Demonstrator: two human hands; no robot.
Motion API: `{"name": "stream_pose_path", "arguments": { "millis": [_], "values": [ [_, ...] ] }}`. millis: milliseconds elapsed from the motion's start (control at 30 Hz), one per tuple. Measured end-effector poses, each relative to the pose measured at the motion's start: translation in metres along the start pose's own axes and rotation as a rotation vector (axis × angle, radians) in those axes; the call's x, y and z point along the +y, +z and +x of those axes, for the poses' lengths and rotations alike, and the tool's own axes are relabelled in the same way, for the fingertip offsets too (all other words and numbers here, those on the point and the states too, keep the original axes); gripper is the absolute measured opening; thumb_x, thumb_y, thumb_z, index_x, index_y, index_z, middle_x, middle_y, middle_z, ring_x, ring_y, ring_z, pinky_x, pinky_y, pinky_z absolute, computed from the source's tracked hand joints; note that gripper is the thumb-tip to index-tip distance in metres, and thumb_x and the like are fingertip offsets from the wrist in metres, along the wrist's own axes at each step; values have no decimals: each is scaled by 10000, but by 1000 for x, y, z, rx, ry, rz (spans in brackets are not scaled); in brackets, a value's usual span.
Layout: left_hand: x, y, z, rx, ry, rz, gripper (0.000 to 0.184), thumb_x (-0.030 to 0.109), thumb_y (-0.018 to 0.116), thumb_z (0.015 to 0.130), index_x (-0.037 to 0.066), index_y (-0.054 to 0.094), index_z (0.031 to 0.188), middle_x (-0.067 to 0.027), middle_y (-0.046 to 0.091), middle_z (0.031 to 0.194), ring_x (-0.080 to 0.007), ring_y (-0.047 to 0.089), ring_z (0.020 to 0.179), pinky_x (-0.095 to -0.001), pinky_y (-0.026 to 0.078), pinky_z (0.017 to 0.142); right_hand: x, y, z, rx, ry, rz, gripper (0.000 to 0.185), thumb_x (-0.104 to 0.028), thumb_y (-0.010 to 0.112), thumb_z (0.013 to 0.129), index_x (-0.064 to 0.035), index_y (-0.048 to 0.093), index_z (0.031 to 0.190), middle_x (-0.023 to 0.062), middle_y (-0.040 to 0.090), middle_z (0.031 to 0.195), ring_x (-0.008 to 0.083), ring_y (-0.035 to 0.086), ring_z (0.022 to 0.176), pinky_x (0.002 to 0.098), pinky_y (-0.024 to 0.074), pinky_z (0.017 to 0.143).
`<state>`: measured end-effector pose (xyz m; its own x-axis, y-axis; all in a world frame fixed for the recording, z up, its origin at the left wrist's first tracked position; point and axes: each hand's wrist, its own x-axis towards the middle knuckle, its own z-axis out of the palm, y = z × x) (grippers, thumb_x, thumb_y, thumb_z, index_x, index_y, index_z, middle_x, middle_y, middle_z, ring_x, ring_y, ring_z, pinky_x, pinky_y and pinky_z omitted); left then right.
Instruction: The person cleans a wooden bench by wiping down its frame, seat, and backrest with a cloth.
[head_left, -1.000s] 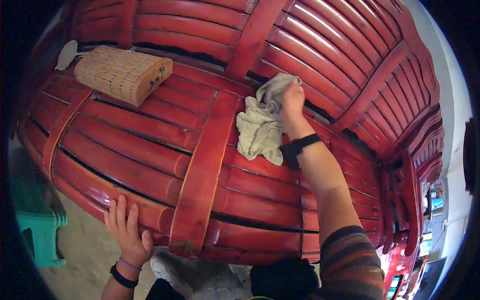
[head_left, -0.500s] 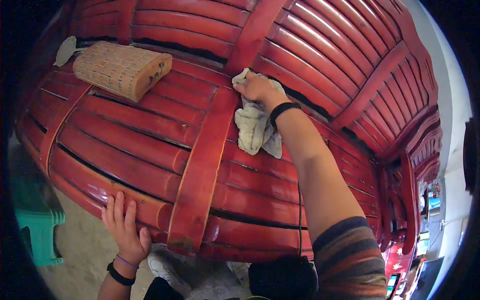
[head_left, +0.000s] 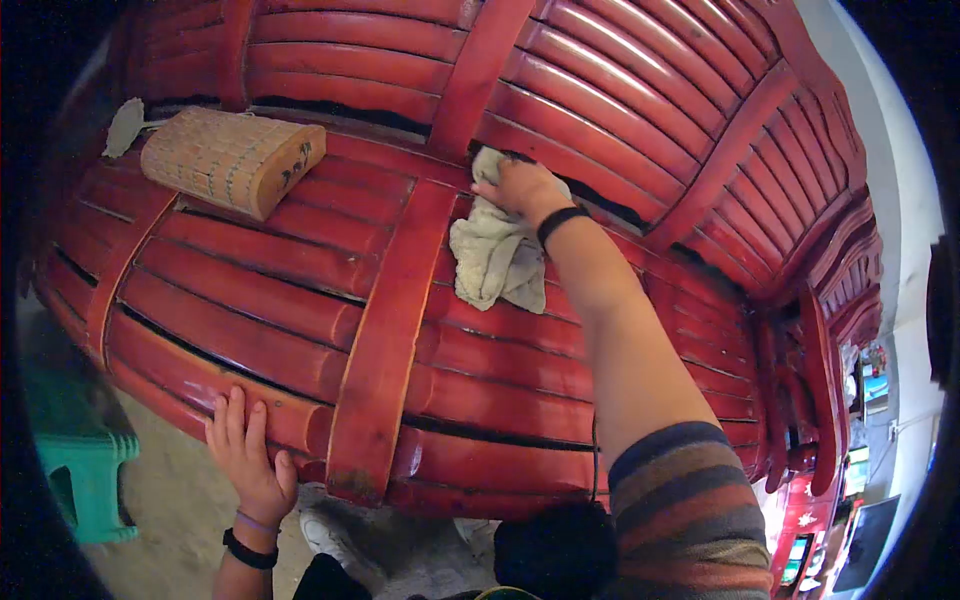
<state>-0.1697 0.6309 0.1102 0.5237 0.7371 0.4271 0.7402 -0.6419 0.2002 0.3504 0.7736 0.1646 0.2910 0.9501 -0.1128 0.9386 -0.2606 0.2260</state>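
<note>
One cloth (head_left: 490,262) is clutched in the right hand (head_left: 522,188) by the backrest (head_left: 590,130), left hand (head_left: 248,462) open, pillow (head_left: 220,160) beyond

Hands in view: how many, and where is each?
2. The left hand rests on the front edge of the red bench; the right hand holds a pale cloth near the backrest.

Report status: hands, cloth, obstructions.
Right hand gripping cloth near backrest. Left hand flat at seat's front edge. Woven block left of cloth, not touching.
</note>
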Motion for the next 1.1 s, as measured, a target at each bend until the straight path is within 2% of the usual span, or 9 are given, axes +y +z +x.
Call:
{"name": "stream_pose_path", "arguments": {
  "millis": [100, 300, 333, 400, 633, 733, 833, 933, 1100],
  "values": [
    [-1, 1, -1, 20, -6, -8, 553, 424, 344, 954, 82, 425, 1381, -213, 351, 1482, -438, 286, 1373, -592, 153, 1102, 29, -2, -34, -92, 119, -20, 923, -732, 364, 867, 85, 479, 1282, 247, 584, 1243, 361, 553, 1186, 426, 429, 1007],
    [2, 0, -1, 5, -2, -21, 548, 408, 352, 948, 70, 429, 1373, -215, 354, 1479, -434, 288, 1372, -593, 154, 1100, 185, 67, -92, -237, 442, 32, 994, -760, 366, 845, 114, 429, 1316, 296, 563, 1238, 425, 532, 1186, 462, 429, 1007],
    [0, 0, -1, 6, -1, -13, 547, 405, 353, 948, 68, 430, 1372, -215, 355, 1478, -433, 288, 1372, -592, 154, 1101, 203, 83, -95, -146, 372, -10, 1017, -770, 363, 839, 116, 403, 1336, 300, 541, 1265, 438, 509, 1204, 466, 415, 1020],
    [0, 0, -1, 21, -11, -5, 545, 403, 351, 948, 68, 431, 1371, -214, 355, 1479, -432, 286, 1374, -592, 152, 1102, 194, 77, -98, -140, 355, 14, 1094, -817, 342, 805, 123, 363, 1364, 324, 451, 1350, 468, 427, 1269, 469, 360, 1071],
    [4, 5, -1, 60, -6, -11, 542, 400, 332, 955, 73, 426, 1377, -217, 352, 1478, -429, 280, 1377, -598, 145, 1106, 162, 80, -94, 41, 454, 12, 1167, -875, 366, 732, 109, 381, 1359, 311, 431, 1377, 466, 429, 1269, 469, 337, 1084],
    [2, 8, -2, 67, -7, -4, 545, 398, 321, 959, 76, 417, 1388, -217, 347, 1481, -428, 278, 1378, -600, 144, 1105, 132, 91, -90, 275, 119, 132, 1019, -779, 463, 782, 71, 407, 1341, 294, 406, 1395, 440, 393, 1300, 467, 348, 1072],
    [5, 5, 0, 57, -11, -8, 549, 397, 318, 960, 79, 410, 1398, -215, 342, 1485, -430, 277, 1379, -600, 142, 1106, 88, 66, -94, 301, -95, 215, 982, -739, 491, 795, 65, 403, 1351, 305, 396, 1397, 420, 367, 1322, 447, 340, 1084],
    [2, 6, 0, 53, -11, -6, 549, 395, 317, 961, 81, 406, 1401, -218, 340, 1486, -432, 276, 1380, -600, 138, 1107, 104, 73, -85, 374, -72, 227, 946, -700, 507, 810, 64, 402, 1357, 296, 410, 1393, 411, 393, 1309, 432, 332, 1092],
    [0, 3, -2, 18, -10, -1, 554, 402, 317, 960, 86, 401, 1407, -221, 335, 1489, -437, 269, 1383, -600, 135, 1108, 158, 81, -94, 194, 421, 164, 935, -750, 431, 809, 16, 440, 1345, 261, 471, 1356, 413, 460, 1262, 466, 376, 1055]
  ]
}}
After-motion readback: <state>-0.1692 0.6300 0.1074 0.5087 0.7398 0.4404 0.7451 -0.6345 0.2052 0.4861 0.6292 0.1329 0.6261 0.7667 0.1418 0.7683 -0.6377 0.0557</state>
